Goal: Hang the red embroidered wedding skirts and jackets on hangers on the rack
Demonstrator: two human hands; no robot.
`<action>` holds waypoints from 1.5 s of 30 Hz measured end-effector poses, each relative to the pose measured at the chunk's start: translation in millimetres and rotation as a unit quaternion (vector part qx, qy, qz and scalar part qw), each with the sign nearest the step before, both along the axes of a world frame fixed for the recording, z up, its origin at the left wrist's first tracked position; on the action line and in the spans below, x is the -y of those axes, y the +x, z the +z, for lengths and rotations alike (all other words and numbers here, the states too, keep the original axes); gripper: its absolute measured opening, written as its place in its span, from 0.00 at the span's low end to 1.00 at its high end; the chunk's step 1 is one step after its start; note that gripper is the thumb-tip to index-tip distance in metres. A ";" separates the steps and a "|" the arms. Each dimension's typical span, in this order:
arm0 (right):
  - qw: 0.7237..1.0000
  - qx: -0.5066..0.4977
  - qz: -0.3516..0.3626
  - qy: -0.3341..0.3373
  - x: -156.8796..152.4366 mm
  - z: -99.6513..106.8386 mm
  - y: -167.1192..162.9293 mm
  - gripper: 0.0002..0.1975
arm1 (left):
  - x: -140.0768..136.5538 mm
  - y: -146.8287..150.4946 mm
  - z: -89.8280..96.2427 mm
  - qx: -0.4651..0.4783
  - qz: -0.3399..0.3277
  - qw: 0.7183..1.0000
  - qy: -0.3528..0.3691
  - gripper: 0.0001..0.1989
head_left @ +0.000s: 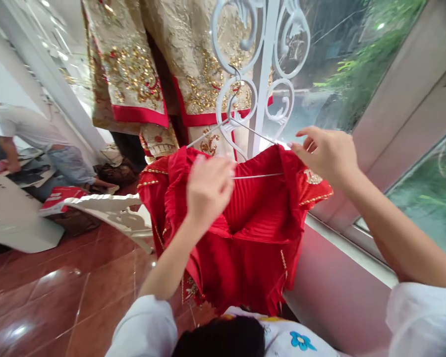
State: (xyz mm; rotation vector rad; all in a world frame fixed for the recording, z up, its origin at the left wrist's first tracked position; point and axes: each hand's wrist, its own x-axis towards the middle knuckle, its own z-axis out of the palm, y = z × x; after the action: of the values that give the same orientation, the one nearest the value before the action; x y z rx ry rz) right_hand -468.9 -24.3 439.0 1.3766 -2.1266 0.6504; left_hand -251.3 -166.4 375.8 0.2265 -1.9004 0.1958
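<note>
A red garment (241, 277) with gold-beaded trim hangs on a thin wire hanger (252, 130), its pleated inside facing me. The hanger's hook is up by a white scrolled metal frame (265, 64). My left hand (210, 191) is smeared by motion in front of the garment's left shoulder; its fingers are not clear. My right hand (330, 153) is at the right shoulder, fingers bent and apart, the thumb tip close to the red cloth. Whether that thumb touches the cloth I cannot tell.
Cream garments (134, 74) with gold sequins and red hems hang behind. Window glass (342, 64) and a ledge (338, 277) lie to the right. At left, a person (33, 129) bends near a white table (18, 213) and a red box (63, 198). A cream curved piece (111, 210) stands beside the garment.
</note>
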 end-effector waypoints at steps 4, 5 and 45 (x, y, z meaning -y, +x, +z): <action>0.948 0.176 0.245 0.101 6.6 8.2 -47.1 0.28 | 53.7 76.2 43.7 0.118 0.053 0.978 0.165 0.19; 0.925 0.223 0.278 0.133 9.6 7.6 -51.9 0.31 | 65.8 85.5 50.3 0.163 0.027 0.966 0.198 0.22; 0.931 0.269 0.239 -0.060 -11.5 -59.1 -58.9 0.23 | 96.2 135.1 -43.6 0.091 0.180 0.976 0.083 0.23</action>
State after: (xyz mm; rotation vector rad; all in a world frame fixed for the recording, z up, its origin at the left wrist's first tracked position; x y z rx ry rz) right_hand -527.7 -12.8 379.9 1.8201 -2.0839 1.4720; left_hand -116.1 -262.6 332.2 0.6887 -2.0486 0.3086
